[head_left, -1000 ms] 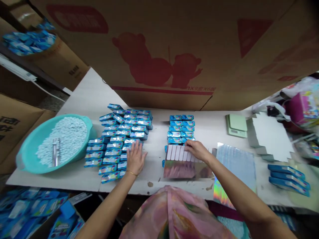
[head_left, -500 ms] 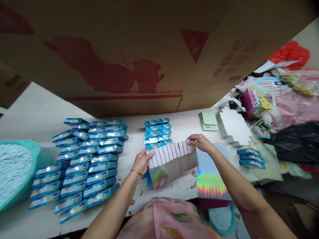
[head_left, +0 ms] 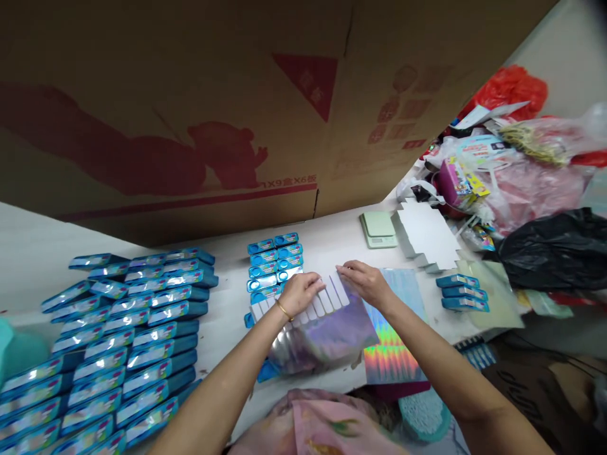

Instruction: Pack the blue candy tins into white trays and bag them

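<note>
Our left hand [head_left: 298,296] had moved since the earlier frame, travelling from the left end of a silver sheet [head_left: 327,341] along its row of white labels [head_left: 339,291] to a spot near our right hand [head_left: 370,284]. Our left grip was narrow, thumb and fingers pinched on the sheet at the labels; our right was at the sheet's upper right corner, and whether it held the sheet or a label we could not tell. The sheet hung bowed over our worktop [head_left: 227,278], with paired blue boxes [head_left: 263,258] just beyond its left part. To the sheet's right we had a rainbow-sheened sheet [head_left: 396,351] and, farther off, three blue boxes [head_left: 463,292]. A green scale [head_left: 378,230] stood beyond the sheet to the right, beside a white stepped block [head_left: 427,234]. Left of the sheet we had long rows of boxes [head_left: 165,316]; a printed carton [head_left: 355,145] rose beyond it.
</note>
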### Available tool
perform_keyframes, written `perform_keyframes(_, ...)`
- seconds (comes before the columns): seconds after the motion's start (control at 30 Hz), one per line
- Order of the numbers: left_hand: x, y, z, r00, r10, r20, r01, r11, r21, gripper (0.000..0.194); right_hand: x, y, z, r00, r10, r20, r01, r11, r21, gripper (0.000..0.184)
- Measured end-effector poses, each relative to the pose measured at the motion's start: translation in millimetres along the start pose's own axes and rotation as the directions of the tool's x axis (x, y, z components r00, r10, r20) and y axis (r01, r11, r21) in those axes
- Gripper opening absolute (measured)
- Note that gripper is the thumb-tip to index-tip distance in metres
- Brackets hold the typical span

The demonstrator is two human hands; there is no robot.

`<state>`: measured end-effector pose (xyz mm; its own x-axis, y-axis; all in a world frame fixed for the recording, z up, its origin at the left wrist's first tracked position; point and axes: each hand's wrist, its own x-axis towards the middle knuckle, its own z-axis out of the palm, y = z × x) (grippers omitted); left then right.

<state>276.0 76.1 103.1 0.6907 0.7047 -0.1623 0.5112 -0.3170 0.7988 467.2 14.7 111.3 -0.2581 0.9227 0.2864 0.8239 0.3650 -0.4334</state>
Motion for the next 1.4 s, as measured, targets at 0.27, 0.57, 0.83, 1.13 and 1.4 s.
perform_keyframes(0.27,5,-5,9.7,0.999,-0.025,0.027,0.029,0.99,-0.138,0.033,-15,7,-8,0.961,-0.271,-0.05,0.247,0.927,-0.282,0.028)
perform_keyframes(0.57,29,-3,28.7,0.999,-0.028,0.034,0.035,0.974,-0.222,0.032,-13,14,-26,0.997,-0.07,0.02,0.073,0.969,-0.237,0.028)
perform_keyframes(0.83,14,5,20.3,0.998,-0.055,0.031,0.062,0.939,-0.338,0.03,-14,22,-17,0.982,-0.097,0.16,0.136,0.957,-0.256,0.029)
perform_keyframes(1.13,43,-13,37.3,0.964,-0.172,-0.203,0.168,0.985,-0.04,0.019,-9,-33,-61,0.959,0.279,-0.052,-0.262,0.941,0.213,0.013)
perform_keyframes(1.4,-38,-11,18.1,0.956,-0.283,-0.084,0.101,0.581,-0.808,0.05,-3,-78,-14,0.706,0.62,0.342,-0.562,0.196,0.804,0.018)
